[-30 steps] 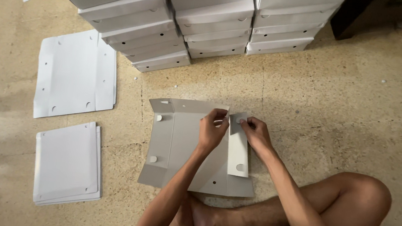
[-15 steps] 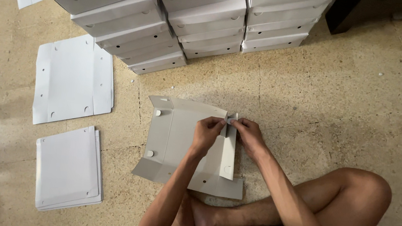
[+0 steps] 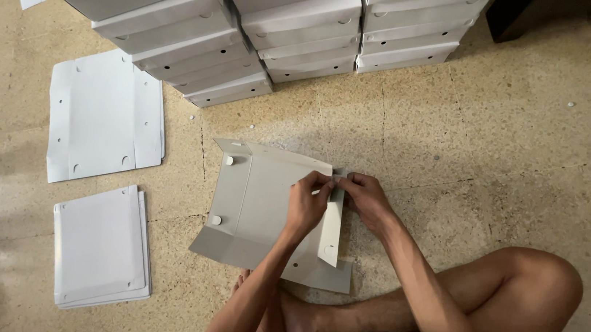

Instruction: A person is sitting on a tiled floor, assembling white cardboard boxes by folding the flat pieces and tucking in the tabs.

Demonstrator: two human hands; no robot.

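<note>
With the cardboard sheet (image 3: pixel 261 214) flat on the floor by your feet, keep your left hand (image 3: pixel 306 204) and right hand (image 3: pixel 365 199) pinched on its right flap's (image 3: pixel 332 225) far corner and crease it square.

From my feed this looks like a small box-making workshop run on the floor (image 3: pixel 518 138) of a plain room. I see rows of finished white boxes (image 3: pixel 274 25) stacked high, piles of flat white blanks (image 3: pixel 100 244) lying beside them, and a barefoot person sitting cross-legged on speckled stone, with one half-folded blank (image 3: pixel 262 206) spread out in front.
</note>
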